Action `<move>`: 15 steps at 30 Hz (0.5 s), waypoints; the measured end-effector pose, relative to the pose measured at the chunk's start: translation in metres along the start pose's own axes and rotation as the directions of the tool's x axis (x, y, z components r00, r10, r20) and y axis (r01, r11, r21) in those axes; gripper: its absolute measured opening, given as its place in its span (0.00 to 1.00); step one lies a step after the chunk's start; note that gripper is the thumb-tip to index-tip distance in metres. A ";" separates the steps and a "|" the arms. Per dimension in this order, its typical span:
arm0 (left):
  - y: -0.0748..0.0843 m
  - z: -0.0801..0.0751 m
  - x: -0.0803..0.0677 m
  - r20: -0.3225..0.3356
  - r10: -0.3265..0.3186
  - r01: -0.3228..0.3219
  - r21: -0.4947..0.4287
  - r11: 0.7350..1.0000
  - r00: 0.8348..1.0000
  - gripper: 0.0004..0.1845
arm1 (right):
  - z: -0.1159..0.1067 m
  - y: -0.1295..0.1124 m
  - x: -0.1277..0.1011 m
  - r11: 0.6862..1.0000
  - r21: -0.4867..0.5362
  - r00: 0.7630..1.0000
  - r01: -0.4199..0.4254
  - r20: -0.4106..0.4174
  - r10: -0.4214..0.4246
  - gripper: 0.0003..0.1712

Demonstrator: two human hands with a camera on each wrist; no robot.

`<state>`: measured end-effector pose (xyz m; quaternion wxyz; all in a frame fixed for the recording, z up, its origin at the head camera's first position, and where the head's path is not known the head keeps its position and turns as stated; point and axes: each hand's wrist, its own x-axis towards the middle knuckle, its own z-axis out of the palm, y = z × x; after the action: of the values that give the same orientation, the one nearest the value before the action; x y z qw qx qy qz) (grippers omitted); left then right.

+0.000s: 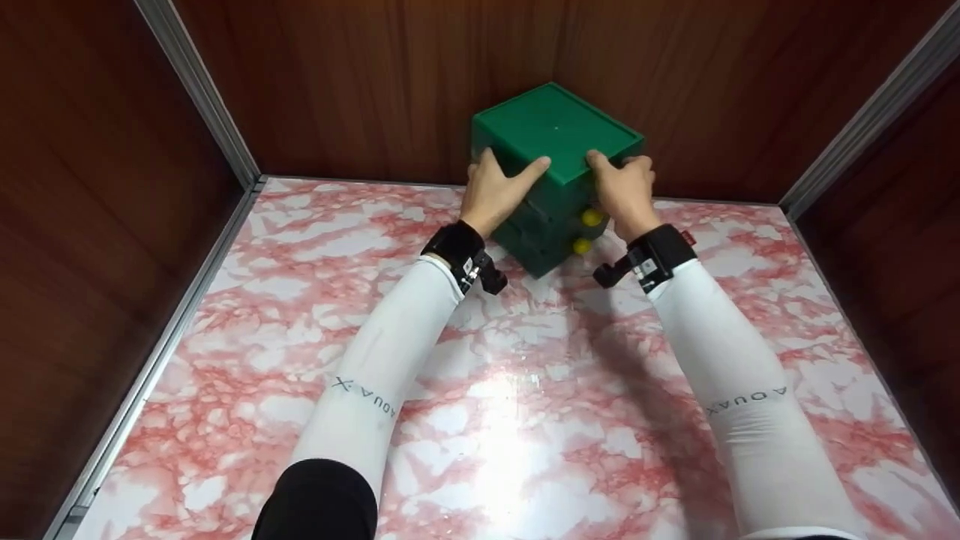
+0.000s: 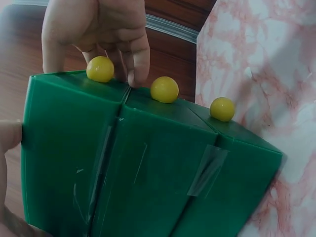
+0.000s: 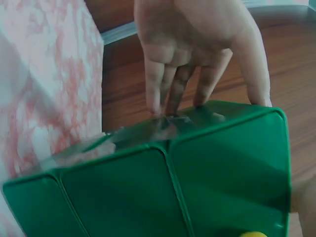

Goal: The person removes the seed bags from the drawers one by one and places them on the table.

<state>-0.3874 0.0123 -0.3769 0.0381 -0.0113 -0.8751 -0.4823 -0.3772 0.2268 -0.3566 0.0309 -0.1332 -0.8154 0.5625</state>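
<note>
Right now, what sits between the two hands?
The green drawer box: left hand and right hand grip opposite sides, its yellow knobs facing between them. Head view shows it.

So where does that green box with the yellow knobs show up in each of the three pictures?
Head: the green box sits at the top centre, between both hands.
Left wrist: it fills the lower frame, three yellow knobs on its upper edge.
Right wrist: it fills the bottom.
Shared landmark: the pink marbled tabletop.

Staged recording booth: red-marbled counter (image 1: 525,420), dark wood-panel walls (image 1: 360,82) left, far, right; metal corner strips (image 1: 199,82).
</note>
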 end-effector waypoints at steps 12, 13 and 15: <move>0.015 0.013 -0.020 0.074 -0.018 0.017 0.011 1.000 0.997 0.74 | -0.027 -0.006 0.030 0.991 -0.133 0.996 0.001 -0.089 -0.013 0.56; 0.017 0.016 -0.022 0.069 -0.007 0.005 0.028 1.000 0.998 0.74 | -0.029 -0.005 0.033 0.994 -0.113 0.996 0.012 -0.082 -0.022 0.54; 0.020 0.021 -0.027 0.060 0.012 -0.016 0.068 0.998 0.998 0.75 | -0.031 -0.002 0.038 0.997 -0.074 0.997 0.029 -0.074 -0.035 0.52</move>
<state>-0.3610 0.0410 -0.3733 0.0156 -0.0306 -0.8917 -0.4514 -0.4079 0.2640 -0.3467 0.0657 -0.1424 -0.8358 0.5262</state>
